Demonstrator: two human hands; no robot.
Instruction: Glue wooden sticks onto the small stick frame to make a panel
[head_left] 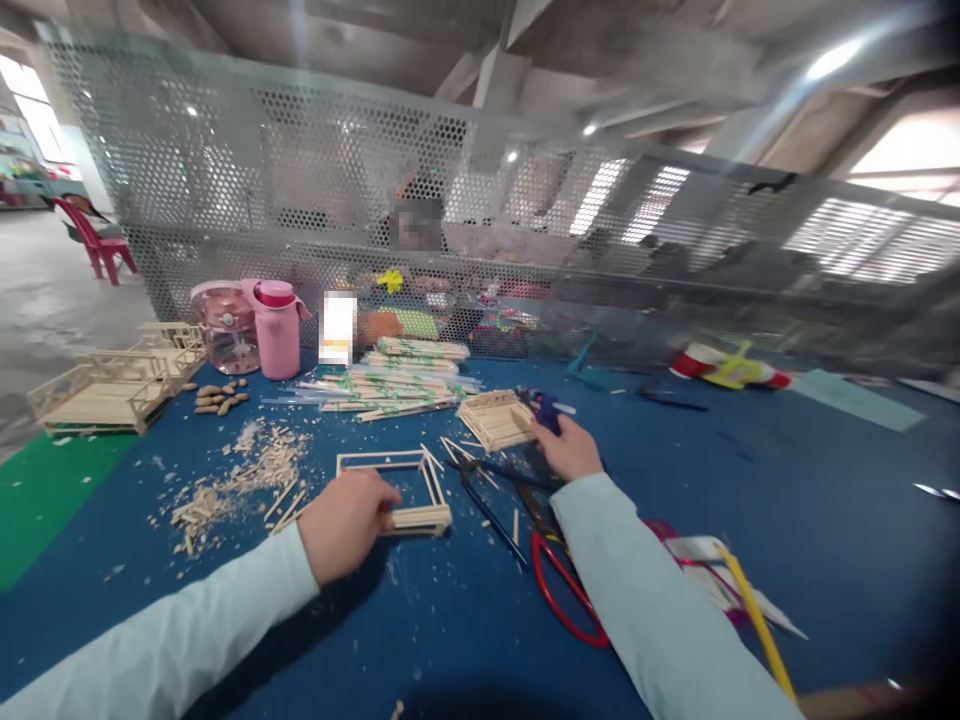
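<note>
My left hand [349,520] is closed on the near edge of a small open frame of pale wooden sticks [424,518], which rests on the blue table. Farther right, my right hand [574,450] closes round a dark blue tool that looks like a glue gun [546,408]; the fingers partly hide it. Just left of that hand sits a small tray-like piece made of sticks [495,420]. Between my hands lie cutting pliers with dark blue handles [491,510]. Scissors with red handles [562,595] lie under and beside my right forearm.
Bundles of wrapped sticks [409,380] lie behind the frame. Wood scraps [240,475], peanuts [219,398], a pink bottle [277,335] and stick-built furniture [105,390] are at left. A perforated metal screen [300,170] bounds the back. A yellow pencil-like stick [757,620] lies at right.
</note>
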